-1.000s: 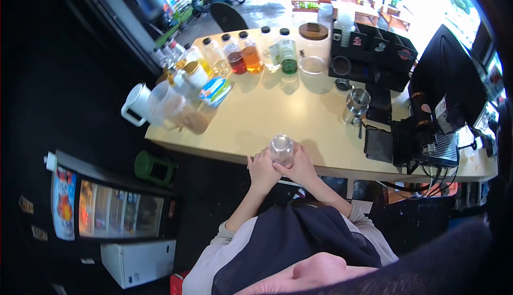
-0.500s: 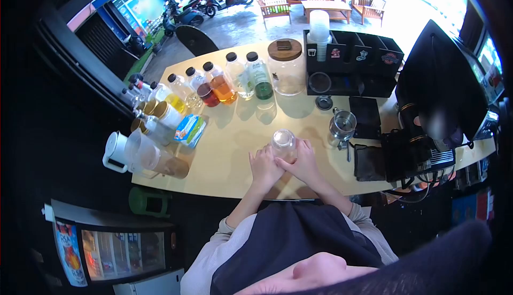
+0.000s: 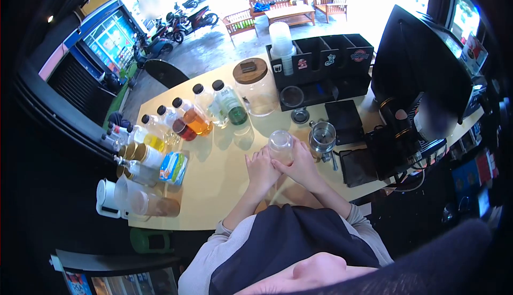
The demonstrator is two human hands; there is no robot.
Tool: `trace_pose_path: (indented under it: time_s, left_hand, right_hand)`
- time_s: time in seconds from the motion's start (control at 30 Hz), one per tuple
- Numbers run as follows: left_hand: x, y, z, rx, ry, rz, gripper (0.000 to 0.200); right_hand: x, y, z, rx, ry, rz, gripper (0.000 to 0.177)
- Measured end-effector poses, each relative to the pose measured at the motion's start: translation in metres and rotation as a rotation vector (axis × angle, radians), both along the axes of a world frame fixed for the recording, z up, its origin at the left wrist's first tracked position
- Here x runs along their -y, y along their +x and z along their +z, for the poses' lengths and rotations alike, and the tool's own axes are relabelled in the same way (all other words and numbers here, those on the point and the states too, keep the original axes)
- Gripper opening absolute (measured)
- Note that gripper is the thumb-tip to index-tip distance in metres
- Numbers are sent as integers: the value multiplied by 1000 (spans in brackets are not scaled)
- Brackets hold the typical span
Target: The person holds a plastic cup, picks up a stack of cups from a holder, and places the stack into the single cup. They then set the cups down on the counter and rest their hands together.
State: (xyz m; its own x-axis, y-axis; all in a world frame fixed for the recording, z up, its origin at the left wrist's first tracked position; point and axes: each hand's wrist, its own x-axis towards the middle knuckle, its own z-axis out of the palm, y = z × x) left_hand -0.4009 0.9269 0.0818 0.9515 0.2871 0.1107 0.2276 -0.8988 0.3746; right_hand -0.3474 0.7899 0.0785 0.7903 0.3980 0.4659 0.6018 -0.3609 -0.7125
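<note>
In the head view a clear, see-through cup (image 3: pixel 281 141) stands in front of me at the near middle of the table. My left hand (image 3: pixel 262 170) rests against its left side, fingers pointing forward. From the right, my right hand (image 3: pixel 300 161) curls round the cup with its thumb crossing toward the left hand. Both hands are closed about its lower part, which they partly hide. Just right of the hands is a clear and metal pot (image 3: pixel 323 137) with a spoon-like handle (image 3: pixel 335 161) beside it.
Bottles with coloured liquids, including an orange one (image 3: pixel 196 123), line the table's (image 3: pixel 214 188) left and back. A wood-lidded jar (image 3: pixel 255 92), black organizer (image 3: pixel 320 62) with cups, and black machine (image 3: pixel 393 134) stand beyond and right. Pitchers (image 3: pixel 152 204) and a wipes pack (image 3: pixel 173 168) are left.
The view has turned, so the surroundings shift left and tilt. Both hands stay round the cup, which now appears nearer the metal pot.
</note>
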Motion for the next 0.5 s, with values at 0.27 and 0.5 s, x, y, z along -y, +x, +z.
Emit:
trace_pose_path:
  time_s: [0.27, 0.5]
  left_hand:
    - [-6, 16, 11, -46, 4, -41, 91]
    - [-15, 35, 39, -3, 111, -122, 94]
  right_hand:
    - [-5, 9, 6, 91, -18, -41, 84]
    - [1, 25, 64, 147, -49, -76, 82]
